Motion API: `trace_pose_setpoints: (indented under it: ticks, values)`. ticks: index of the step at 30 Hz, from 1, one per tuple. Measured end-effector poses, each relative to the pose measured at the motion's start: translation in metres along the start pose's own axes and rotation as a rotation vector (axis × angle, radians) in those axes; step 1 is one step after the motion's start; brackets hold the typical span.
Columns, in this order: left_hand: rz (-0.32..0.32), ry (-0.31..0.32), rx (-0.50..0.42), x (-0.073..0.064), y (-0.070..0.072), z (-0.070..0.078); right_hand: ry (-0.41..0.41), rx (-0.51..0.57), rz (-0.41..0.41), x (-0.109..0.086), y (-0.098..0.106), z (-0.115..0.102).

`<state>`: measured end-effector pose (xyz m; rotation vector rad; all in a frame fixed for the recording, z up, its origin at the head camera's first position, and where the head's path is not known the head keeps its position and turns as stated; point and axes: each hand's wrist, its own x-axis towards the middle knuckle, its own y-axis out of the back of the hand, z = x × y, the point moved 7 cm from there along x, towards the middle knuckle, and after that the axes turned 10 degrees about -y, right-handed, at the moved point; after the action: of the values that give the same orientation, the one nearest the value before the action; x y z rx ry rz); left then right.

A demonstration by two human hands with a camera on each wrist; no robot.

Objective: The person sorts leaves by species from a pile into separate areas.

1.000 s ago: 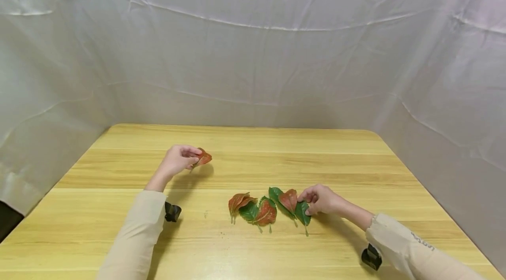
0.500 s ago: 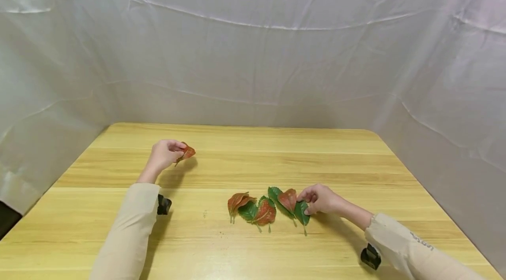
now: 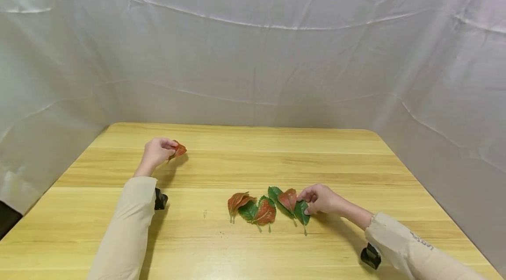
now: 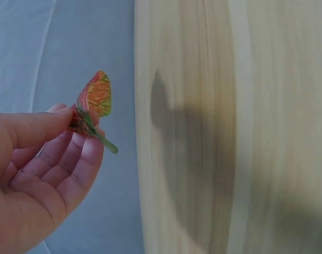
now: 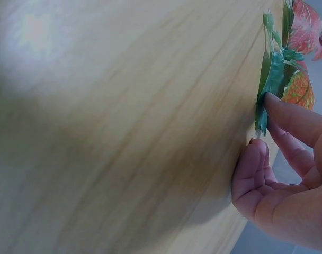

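Observation:
My left hand (image 3: 156, 152) pinches a red leaf (image 3: 180, 150) by its base, above the far left part of the table. In the left wrist view the leaf (image 4: 97, 98) shows red and yellow-green with a short green stem; the thumb and fingertips cover part of it. My right hand (image 3: 322, 199) holds the edge of a green leaf (image 3: 302, 213) at the right end of a row of leaves. The right wrist view has the thumb on this green leaf (image 5: 269, 79), close to the tabletop. Beside it lies a red leaf (image 3: 287, 199) over another green one.
Farther left in the row are a red leaf (image 3: 265, 213) on green leaves and a cluster of reddish leaves (image 3: 237, 203). The row lies on a wooden table (image 3: 221, 253). Pale sheeting (image 3: 253, 60) hangs behind and at both sides.
My left hand has moved left and slightly farther back, carrying the red leaf. The right hand and the row of leaves stay where they were.

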<state>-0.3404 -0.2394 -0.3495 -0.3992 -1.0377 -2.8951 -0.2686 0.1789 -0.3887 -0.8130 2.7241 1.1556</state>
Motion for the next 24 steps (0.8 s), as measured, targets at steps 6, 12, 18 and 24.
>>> trace_pose_setpoints:
  ticks: [6,12,18,24]
  values:
    - [0.009,0.015,0.005,0.0,0.005,-0.003,-0.001,0.005,-0.003,0.0,-0.001,-0.001]
    - [-0.033,0.039,-0.005,-0.001,0.005,-0.008,0.002,0.018,-0.008,0.0,-0.001,-0.003]
    - [-0.101,0.074,-0.035,-0.002,0.002,-0.014,0.013,0.016,-0.01,0.0,-0.001,-0.004]
    - [-0.11,0.06,-0.022,-0.002,0.001,-0.018,0.003,-0.007,-0.002,0.002,-0.001,-0.002]
